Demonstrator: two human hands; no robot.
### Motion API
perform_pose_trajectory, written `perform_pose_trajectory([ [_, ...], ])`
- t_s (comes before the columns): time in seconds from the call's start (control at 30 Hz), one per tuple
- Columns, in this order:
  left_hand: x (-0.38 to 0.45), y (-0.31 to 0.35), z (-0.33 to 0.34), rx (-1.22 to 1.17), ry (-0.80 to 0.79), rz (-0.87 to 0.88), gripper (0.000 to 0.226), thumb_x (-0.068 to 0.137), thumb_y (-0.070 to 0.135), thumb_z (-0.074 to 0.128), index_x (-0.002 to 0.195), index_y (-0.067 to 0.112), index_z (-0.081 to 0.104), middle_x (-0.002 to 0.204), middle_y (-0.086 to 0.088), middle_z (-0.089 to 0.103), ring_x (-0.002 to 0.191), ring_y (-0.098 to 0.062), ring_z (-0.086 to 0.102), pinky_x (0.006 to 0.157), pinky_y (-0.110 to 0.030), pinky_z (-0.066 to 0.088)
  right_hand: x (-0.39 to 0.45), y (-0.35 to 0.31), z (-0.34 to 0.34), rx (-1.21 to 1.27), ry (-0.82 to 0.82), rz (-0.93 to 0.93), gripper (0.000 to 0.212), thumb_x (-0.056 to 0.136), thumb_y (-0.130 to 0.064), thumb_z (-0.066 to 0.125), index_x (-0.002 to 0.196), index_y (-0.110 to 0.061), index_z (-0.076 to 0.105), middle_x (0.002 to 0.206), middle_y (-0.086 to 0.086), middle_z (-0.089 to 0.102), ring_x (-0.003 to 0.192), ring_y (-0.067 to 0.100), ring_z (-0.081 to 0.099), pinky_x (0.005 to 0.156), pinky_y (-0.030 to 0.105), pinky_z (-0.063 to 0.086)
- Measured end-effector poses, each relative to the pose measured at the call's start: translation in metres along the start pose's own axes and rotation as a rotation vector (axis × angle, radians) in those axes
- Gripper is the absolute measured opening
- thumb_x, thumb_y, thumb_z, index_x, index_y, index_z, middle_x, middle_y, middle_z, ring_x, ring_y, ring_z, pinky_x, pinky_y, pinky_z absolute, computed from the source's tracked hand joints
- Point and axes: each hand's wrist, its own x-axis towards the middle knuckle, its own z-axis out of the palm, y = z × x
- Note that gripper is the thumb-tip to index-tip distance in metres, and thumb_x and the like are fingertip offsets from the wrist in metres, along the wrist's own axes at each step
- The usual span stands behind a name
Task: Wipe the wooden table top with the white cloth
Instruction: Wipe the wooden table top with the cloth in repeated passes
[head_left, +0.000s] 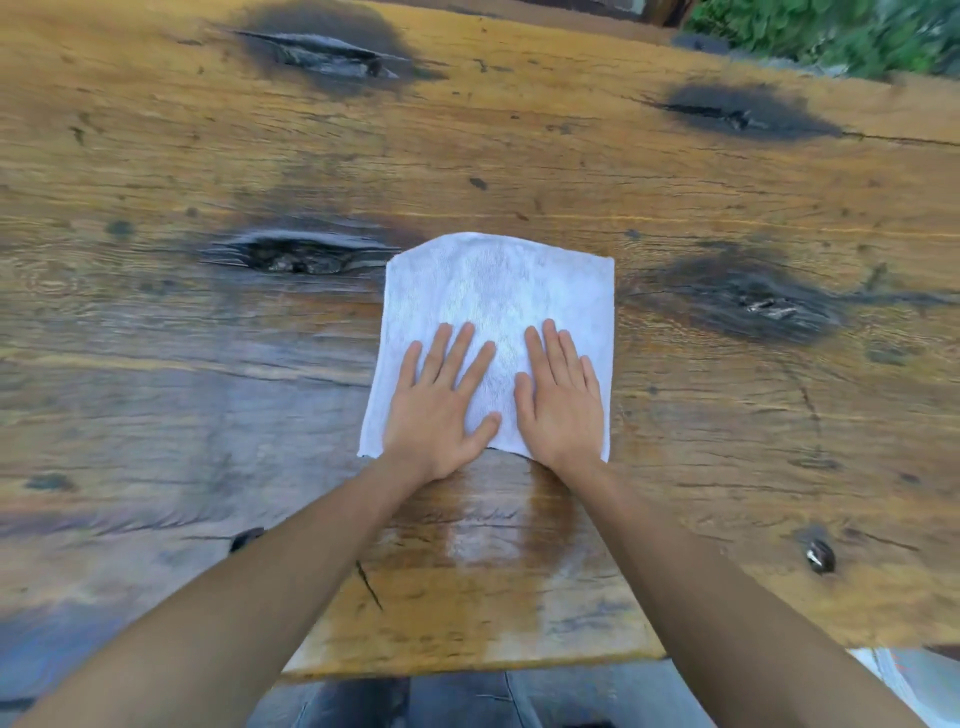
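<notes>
A white cloth (493, 291) lies spread flat in the middle of the wooden table top (675, 197). My left hand (439, 408) presses flat on the cloth's near left part, fingers straight and spread. Beside it, my right hand (561, 400) lies flat on the near right part, fingers straight. Both palms cover the cloth's near edge. A darker wet streak (493, 530) runs on the wood from the cloth back toward the near table edge.
Several dark knots mark the wood, one (296, 254) just left of the cloth and one (753, 301) to its right. The table's near edge (467, 667) is close to my body. Green plants (831, 31) lie beyond the far right corner.
</notes>
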Motion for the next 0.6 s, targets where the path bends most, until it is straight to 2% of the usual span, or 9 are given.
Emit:
perform_pose_trajectory([
  [0.2, -0.060, 0.029, 0.009, -0.003, -0.005, -0.012, 0.079, 0.097, 0.067, 0.028, 0.163, 0.028, 0.010, 0.172, -0.003, -0.003, 0.159, -0.025, -0.008, 0.126, -0.055, 0.006, -0.074, 0.000, 0.004, 0.012, 0.004, 0.038, 0.058, 0.110, -0.037, 0.032, 0.164, -0.028, 0.016, 0.172, -0.008, 0.005, 0.159, 0.011, 0.000, 0.129, 0.040, 0.009],
  [0.6, -0.173, 0.063, 0.013, -0.063, -0.045, 0.039, 0.077, 0.096, 0.066, 0.034, 0.163, 0.032, 0.014, 0.172, 0.000, 0.003, 0.159, -0.024, -0.002, 0.126, -0.054, 0.012, -0.201, 0.001, 0.014, -0.003, -0.049, 0.089, 0.058, 0.110, -0.041, 0.025, 0.165, -0.031, 0.009, 0.172, -0.010, -0.002, 0.158, 0.010, -0.006, 0.129, 0.039, 0.004],
])
